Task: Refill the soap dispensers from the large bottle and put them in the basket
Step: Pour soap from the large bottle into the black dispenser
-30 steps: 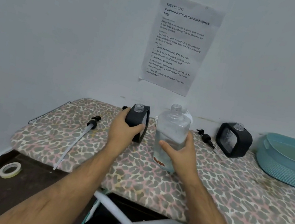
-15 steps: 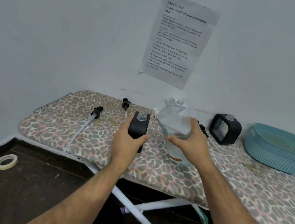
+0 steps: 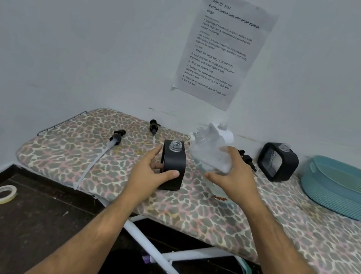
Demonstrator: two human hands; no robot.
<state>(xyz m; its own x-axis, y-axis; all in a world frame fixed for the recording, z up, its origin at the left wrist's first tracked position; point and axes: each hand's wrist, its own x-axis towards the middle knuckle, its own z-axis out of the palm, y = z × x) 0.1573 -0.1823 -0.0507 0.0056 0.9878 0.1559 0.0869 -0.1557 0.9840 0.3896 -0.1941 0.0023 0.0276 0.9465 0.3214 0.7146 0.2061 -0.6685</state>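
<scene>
My left hand (image 3: 152,172) grips a black square soap dispenser (image 3: 173,163) with an open clear neck, upright on the leopard-print board (image 3: 280,222). My right hand (image 3: 234,175) holds the large clear bottle (image 3: 208,152), uncapped and tilted left, its mouth close to the dispenser's neck. A white dispenser (image 3: 223,132) stands behind the bottle, partly hidden. A second black dispenser (image 3: 277,161) stands uncapped to the right. The teal basket (image 3: 344,187) sits at the far right.
Three black pump heads lie on the board: a long-tubed pump (image 3: 115,137) at the left, a second pump (image 3: 154,127) near the wall, a third pump (image 3: 246,159) behind my right hand. A tape roll (image 3: 2,194) lies on the dark floor. White board legs (image 3: 167,262) cross below.
My left hand pulled the black dispenser nearer and turned it. My right hand tilted the large bottle leftwards, towards the dispenser's neck.
</scene>
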